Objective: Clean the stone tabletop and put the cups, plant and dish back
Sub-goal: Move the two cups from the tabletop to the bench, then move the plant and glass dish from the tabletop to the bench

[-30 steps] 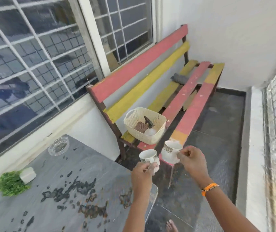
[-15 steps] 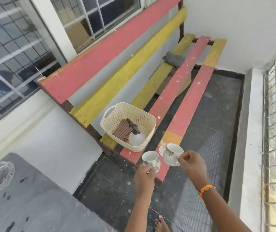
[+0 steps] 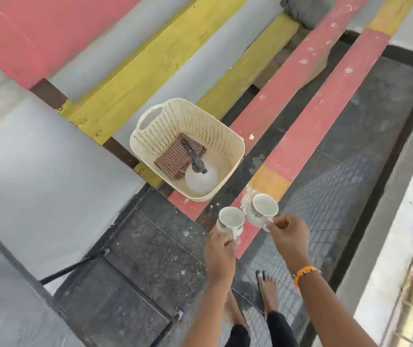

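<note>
Head view, looking steeply down at a balcony floor [image 3: 150,266] of dark tile. Left hand [image 3: 219,256] at 6 o'clock of frame, fingers curled tight round the left cup [image 3: 230,220], a small white cup with a patterned band, held upright, open mouth up. Right hand [image 3: 291,236] just to its 3 o'clock, fingers pinching the handle side of the right cup [image 3: 261,209], same white patterned type, tilted slightly toward 11 o'clock. The two cups sit just beside each other, rims near touching; cannot tell if they make contact. Both are held in the air over the near end of the bench [image 3: 300,116], above its red and orange front slat. Orange wristband [image 3: 305,272] on the right wrist.

Bench runs from centre frame to 1 o'clock, slats painted red and yellow, backrest planks red and yellow toward 10–11 o'clock. Cream perforated plastic basket [image 3: 170,116] stands on the near end of the seat, at 11 o'clock from the cups, close by. Inside it: a folded brown checked cloth [image 3: 175,159] and a white round spray bottle [image 3: 201,180] with a dark trigger head lying across the cloth. Grey cloth [image 3: 300,7] bunched on the bench at the 12–1 o'clock frame edge.

Bare feet [image 3: 269,289] at 6 o'clock below the hands. Dark metal leg [image 3: 72,267] angles across the floor at 8 o'clock. White ledge with a grille at 3–4 o'clock.
</note>
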